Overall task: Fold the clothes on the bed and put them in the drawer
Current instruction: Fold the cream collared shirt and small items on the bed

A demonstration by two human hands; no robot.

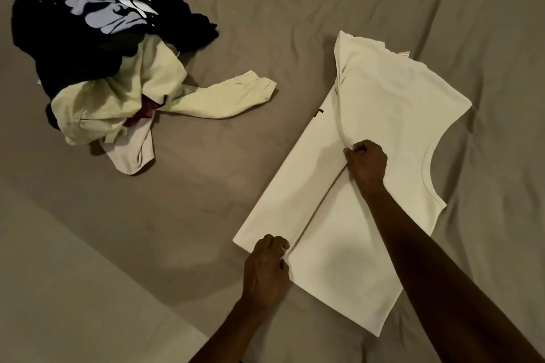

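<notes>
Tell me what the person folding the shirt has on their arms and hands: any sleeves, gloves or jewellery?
Nothing that shows. Both forearms are bare right to the bottom edge of the picture, so no sleeve or cuff is in view. The left hand and the right hand wear no gloves, and no watch, bracelet or ring can be seen on the wrists or fingers.

Head view, looking steeply down
One camera sat above the bed [265,23], facing forward and down, close over both hands at arm's length.
</notes>
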